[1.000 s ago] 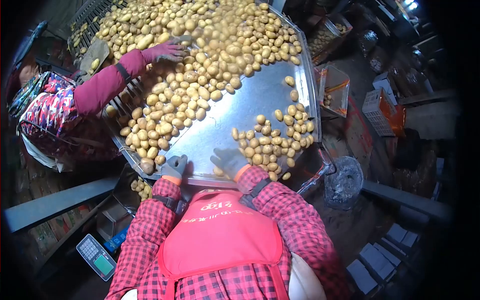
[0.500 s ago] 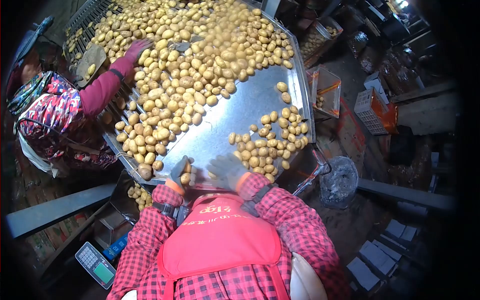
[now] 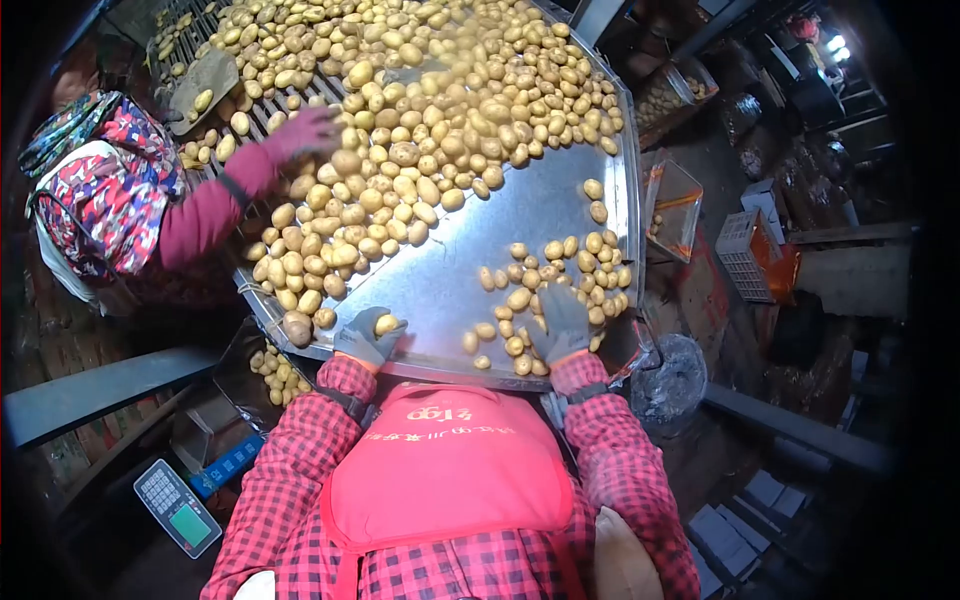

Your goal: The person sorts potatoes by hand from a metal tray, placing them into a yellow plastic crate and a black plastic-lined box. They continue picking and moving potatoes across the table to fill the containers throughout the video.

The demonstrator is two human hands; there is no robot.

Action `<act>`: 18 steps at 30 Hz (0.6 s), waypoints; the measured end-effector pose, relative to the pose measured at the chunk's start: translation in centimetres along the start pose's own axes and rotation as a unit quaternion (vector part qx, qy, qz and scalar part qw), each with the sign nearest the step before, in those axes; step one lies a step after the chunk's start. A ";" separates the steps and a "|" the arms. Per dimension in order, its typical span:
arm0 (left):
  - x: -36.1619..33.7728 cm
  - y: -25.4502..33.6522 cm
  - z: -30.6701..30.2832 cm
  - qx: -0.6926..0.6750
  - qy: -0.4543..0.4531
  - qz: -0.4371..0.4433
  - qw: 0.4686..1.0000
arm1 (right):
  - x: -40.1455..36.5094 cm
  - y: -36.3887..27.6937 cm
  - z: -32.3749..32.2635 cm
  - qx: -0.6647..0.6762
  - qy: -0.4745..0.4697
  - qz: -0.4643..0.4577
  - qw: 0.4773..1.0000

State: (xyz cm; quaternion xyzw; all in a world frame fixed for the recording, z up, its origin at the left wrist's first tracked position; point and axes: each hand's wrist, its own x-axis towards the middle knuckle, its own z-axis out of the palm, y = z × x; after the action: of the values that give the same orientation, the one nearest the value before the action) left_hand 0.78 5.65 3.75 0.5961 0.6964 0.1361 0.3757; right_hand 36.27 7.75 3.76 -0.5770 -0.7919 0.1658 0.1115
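We are curling our gloved left hand [image 3: 362,338] around one potato [image 3: 386,324] at the near edge of the metal sorting table [image 3: 450,260]. Our right hand [image 3: 563,322] is lying open, fingers spread, on the small potato cluster [image 3: 560,270] to the right, forearm reaching forward. Beyond, a potato heap [image 3: 420,120] is covering the table, and a co-worker's hand [image 3: 305,130] is reaching into it. A scale [image 3: 178,507] is sitting low on the left.

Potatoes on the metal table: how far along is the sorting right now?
Done: a small cluster lies apart on the right of the metal table. In hand: the left hand holds one potato at the near edge; the right hand rests on that cluster. Left: the big pile up the table, where a co-worker's hand works.
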 end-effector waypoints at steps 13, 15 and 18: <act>-0.2 0.6 0.2 0.107 -0.008 0.100 0.989 | 6.5 6.3 -1.8 -0.084 0.046 0.086 0.992; -0.1 0.8 0.3 0.097 -0.013 0.090 0.991 | 6.8 9.2 -2.4 -0.074 0.000 0.151 0.986; 0.3 0.6 0.3 0.091 -0.029 0.075 0.993 | 8.4 8.9 -2.3 -0.178 -0.073 0.185 0.964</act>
State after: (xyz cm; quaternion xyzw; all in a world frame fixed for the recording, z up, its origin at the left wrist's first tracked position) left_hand 1.47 5.96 3.82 0.6822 0.6479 0.0821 0.3289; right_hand 42.35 18.52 2.22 -0.7101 -0.6944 0.0814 -0.0834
